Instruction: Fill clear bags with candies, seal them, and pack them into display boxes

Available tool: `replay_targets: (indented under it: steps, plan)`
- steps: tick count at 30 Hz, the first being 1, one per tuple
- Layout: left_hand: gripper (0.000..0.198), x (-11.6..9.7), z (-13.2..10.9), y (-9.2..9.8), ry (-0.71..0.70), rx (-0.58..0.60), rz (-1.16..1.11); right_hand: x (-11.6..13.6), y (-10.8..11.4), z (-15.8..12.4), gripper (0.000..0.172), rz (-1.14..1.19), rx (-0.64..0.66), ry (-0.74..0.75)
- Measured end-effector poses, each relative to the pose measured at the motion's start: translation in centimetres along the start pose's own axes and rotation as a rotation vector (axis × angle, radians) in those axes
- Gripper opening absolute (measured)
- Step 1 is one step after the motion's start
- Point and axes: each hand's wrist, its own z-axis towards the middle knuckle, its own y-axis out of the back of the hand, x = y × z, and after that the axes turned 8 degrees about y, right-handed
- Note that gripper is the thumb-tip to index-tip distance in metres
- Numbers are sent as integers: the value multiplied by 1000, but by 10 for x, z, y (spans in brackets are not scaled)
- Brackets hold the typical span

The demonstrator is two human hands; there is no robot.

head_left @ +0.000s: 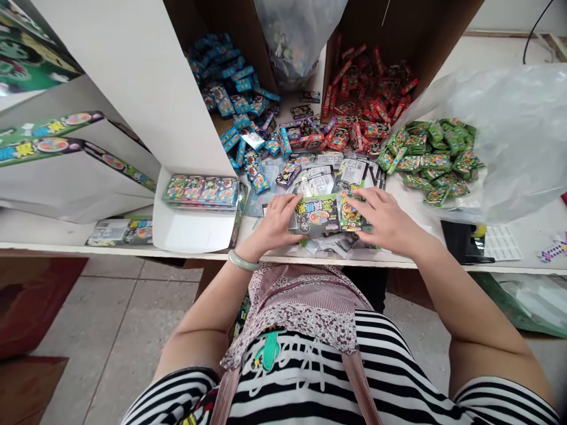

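Observation:
My left hand [279,221] is closed on the left end of a printed plastic bag [316,213] in black and green, its thumb along the lower edge. At the bag's right end my right hand [387,221] grips a small green candy box [352,213] between thumb and fingers. I cannot tell whether this box lies inside the bag or at its mouth. Beneath and behind are more flat printed bags [354,171], overlapping in a loose pile. Just behind my left hand lies a purple candy box [289,175].
Behind are heaps of blue boxes [243,103], red boxes [367,106] and green boxes [443,156], the green ones beside a clear plastic sack [509,130]. An open white display carton [195,230] at left holds a row of filled packs [201,192]. The table edge [212,255] runs in front.

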Motion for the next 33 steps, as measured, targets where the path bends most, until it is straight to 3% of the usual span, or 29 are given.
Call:
replay_targets:
  steps: [6, 12, 16, 19, 22, 26, 28, 31, 32, 33]
  plan:
    - [103, -4, -5, 1, -41, 60, -12, -5, -2, -3, 71, 166, 154, 92]
    - [101, -6, -7, 6, 5, 131, -53, -9, -11, 7, 77, 237, 109, 24]
    - [102, -7, -6, 7, 1, 114, -66, -11, -16, 14, 83, 294, 90, 35]
    - [104, -8, -7, 4, 23, 74, -77, -10, -21, 15, 90, 366, -16, 7]
    - [105, -8, -8, 0, 85, 11, -85, 2, -29, 13, 71, 366, -166, -59]
    - [106, -7, -10, -4, 100, 2, -124, 15, -41, 17, 44, 414, -187, -44]
    - [105, -2, -11, -3, 111, -22, -138, -3, -43, 25, 42, 487, -278, -104]
    - [105, 6, -14, 0, 135, -90, -134, -67, -37, 51, 37, 479, -539, -393]
    - [105, 8, -15, 1, 140, -110, -130, -93, -34, 63, 34, 402, -572, -499]
    - [105, 10, -17, 2, 142, -127, -127, -118, -32, 76, 31, 328, -512, -571]
